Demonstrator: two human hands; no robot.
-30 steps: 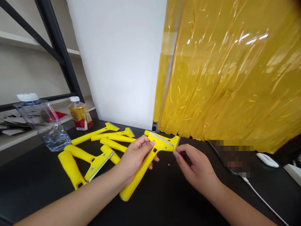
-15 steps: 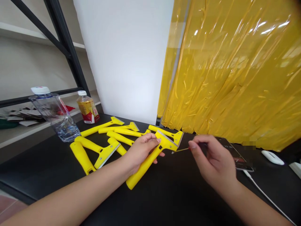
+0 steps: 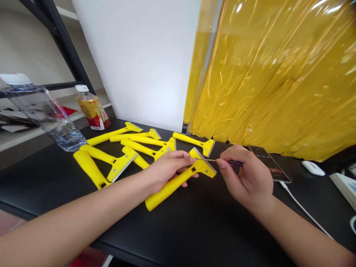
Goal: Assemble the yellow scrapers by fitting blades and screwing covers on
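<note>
My left hand is closed around a yellow scraper, its handle pointing down toward me and its bladed head up to the right. Between the thumb and fingers of my right hand is a thin screwdriver with a dark handle. Its shaft reaches left across the scraper head, and the tip is at my left fingertips near the upper end of the head. Several more yellow scrapers lie on the black table left of and behind my left hand.
A clear bottle and a smaller yellow-and-red labelled bottle stand at the left. At the right lie a phone with a white cable, and a white case. Yellow plastic sheeting and a white panel rise behind.
The screwdriver has moved left and its tip now meets the scraper head; it was apart before. The view has shifted, with table items appearing higher.
</note>
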